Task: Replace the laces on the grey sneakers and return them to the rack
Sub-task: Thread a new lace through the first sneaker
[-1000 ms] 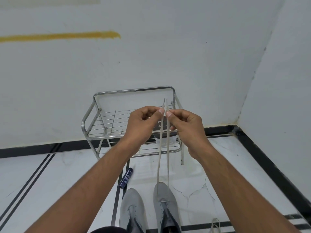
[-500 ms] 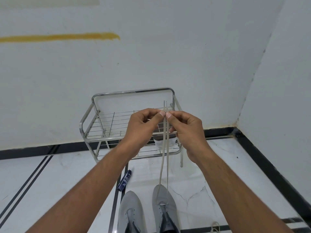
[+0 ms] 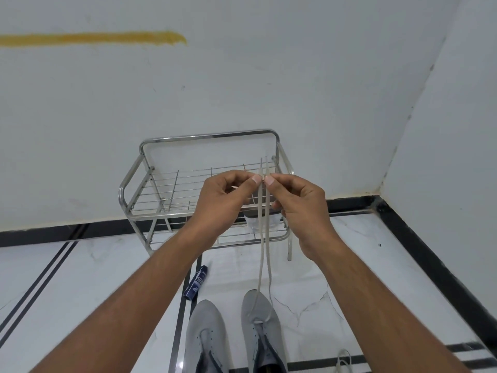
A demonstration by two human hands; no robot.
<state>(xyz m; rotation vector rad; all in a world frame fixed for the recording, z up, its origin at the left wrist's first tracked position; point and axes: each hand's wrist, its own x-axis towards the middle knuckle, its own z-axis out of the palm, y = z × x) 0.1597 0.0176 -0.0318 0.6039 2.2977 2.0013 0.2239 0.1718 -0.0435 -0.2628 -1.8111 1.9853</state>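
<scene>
**Lace ends being evened above the right-hand sneaker — risks and positions**

Risk 1: the lace is running through what looks like only the lowest eyelets of the right-hand sneaker, so a harder pull on one strand is likely to slide the whole lace through and leave the ends uneven.

Risk 2: both strands are hanging close together at frame centre; they may be twisting round each other, which would put a crossed run into the next eyelets.

Risk 3: an upward tug is liable to tip or drag the light shoe on the smooth floor.

Hands: the left hand is pinching one lace end between thumb and forefinger, other fingers curled. The right hand is pinching the other end the same way. The thumb tips are almost touching, just right of centre frame.

Position: the two tips are sticking up above the pinch; the strands are dropping straight down to the sneaker, well below the hands at lower centre. The left-hand sneaker is lying just beside it, apparently unlaced. The rack is standing behind the hands against the wall. A second lace is lying at lower right.
</scene>
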